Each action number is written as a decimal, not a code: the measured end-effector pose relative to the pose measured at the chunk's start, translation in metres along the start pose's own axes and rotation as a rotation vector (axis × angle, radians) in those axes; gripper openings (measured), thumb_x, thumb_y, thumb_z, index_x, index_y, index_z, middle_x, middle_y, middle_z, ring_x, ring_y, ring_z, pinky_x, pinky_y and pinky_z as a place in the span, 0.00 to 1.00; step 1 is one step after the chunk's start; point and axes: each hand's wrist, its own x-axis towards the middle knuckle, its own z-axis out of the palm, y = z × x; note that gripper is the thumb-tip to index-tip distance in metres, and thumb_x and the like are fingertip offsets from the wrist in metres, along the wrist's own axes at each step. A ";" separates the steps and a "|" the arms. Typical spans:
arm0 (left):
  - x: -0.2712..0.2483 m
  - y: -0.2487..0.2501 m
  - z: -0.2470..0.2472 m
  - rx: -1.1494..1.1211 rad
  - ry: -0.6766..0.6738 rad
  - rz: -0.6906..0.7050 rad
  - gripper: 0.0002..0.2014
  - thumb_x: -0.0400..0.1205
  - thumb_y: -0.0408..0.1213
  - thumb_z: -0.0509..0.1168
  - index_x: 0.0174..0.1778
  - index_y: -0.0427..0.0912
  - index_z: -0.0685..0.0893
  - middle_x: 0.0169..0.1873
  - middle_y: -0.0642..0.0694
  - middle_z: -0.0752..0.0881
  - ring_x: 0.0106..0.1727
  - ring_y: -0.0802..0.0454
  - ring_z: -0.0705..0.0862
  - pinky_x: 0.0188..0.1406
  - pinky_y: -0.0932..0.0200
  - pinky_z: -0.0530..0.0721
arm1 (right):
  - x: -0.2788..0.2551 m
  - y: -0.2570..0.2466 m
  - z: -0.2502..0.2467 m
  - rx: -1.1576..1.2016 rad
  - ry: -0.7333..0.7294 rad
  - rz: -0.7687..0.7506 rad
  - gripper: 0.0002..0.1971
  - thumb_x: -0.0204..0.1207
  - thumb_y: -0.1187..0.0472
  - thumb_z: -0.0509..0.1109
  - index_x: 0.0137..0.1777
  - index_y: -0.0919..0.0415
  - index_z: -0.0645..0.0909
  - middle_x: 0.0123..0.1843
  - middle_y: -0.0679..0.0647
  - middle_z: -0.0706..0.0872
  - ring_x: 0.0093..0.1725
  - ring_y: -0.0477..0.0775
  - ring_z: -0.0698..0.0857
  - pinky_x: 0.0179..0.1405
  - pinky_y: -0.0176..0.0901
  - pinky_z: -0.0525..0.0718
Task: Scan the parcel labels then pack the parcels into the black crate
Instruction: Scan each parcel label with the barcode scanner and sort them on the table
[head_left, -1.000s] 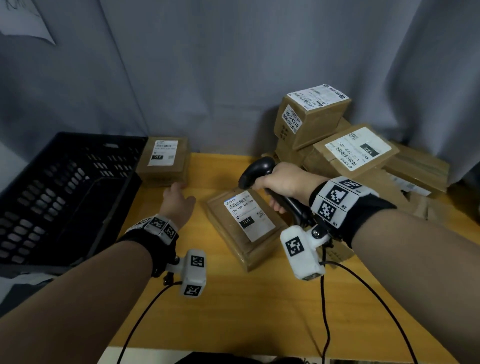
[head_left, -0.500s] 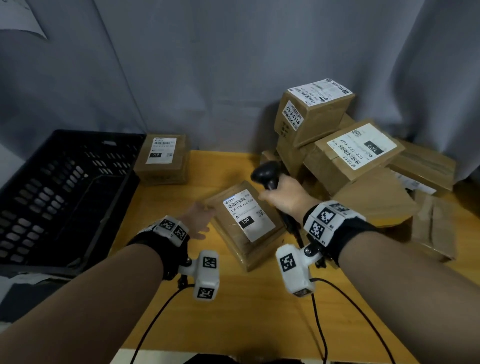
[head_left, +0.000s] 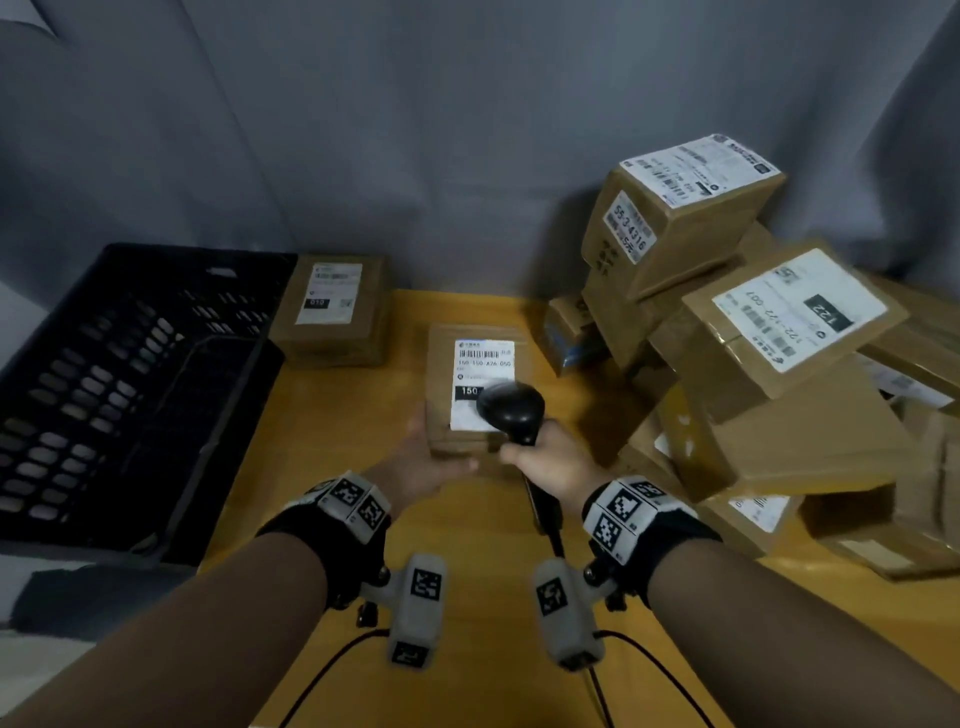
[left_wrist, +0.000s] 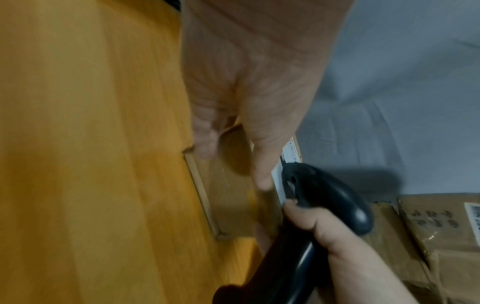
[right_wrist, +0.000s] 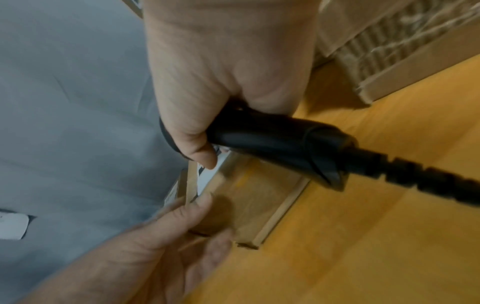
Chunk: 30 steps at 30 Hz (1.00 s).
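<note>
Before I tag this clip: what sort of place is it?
Probably a parcel-sorting or packing station: a heap of labelled cardboard parcels, a handheld barcode scanner in the right hand, and a black crate on the table.

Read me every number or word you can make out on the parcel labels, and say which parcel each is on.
"150 150 A26 050" and "150": label of the flat parcel under the scanner.
"55-3-4316": side label of the top stacked box.
"122", upside down: label of the tilted box.
"010", faint: parcel beside the crate.
Other print: too blurred.
</note>
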 end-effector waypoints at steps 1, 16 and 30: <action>0.013 0.002 -0.010 0.083 0.092 0.042 0.42 0.74 0.38 0.77 0.77 0.56 0.58 0.64 0.51 0.78 0.66 0.47 0.79 0.59 0.49 0.83 | 0.009 -0.007 0.004 0.017 0.004 -0.010 0.04 0.74 0.66 0.70 0.47 0.60 0.82 0.36 0.52 0.81 0.38 0.48 0.80 0.33 0.37 0.74; 0.113 0.051 -0.113 1.437 0.393 0.222 0.20 0.85 0.39 0.57 0.74 0.46 0.70 0.71 0.36 0.73 0.72 0.36 0.68 0.68 0.41 0.69 | 0.128 -0.070 0.037 0.161 0.078 -0.049 0.16 0.74 0.63 0.72 0.62 0.58 0.81 0.45 0.53 0.85 0.49 0.54 0.82 0.43 0.43 0.76; 0.045 0.111 -0.047 0.524 0.221 0.391 0.13 0.85 0.41 0.61 0.65 0.46 0.79 0.65 0.46 0.79 0.67 0.49 0.75 0.62 0.60 0.70 | 0.016 -0.095 -0.052 0.072 0.295 -0.260 0.11 0.75 0.62 0.72 0.54 0.61 0.76 0.30 0.55 0.81 0.28 0.58 0.83 0.35 0.55 0.86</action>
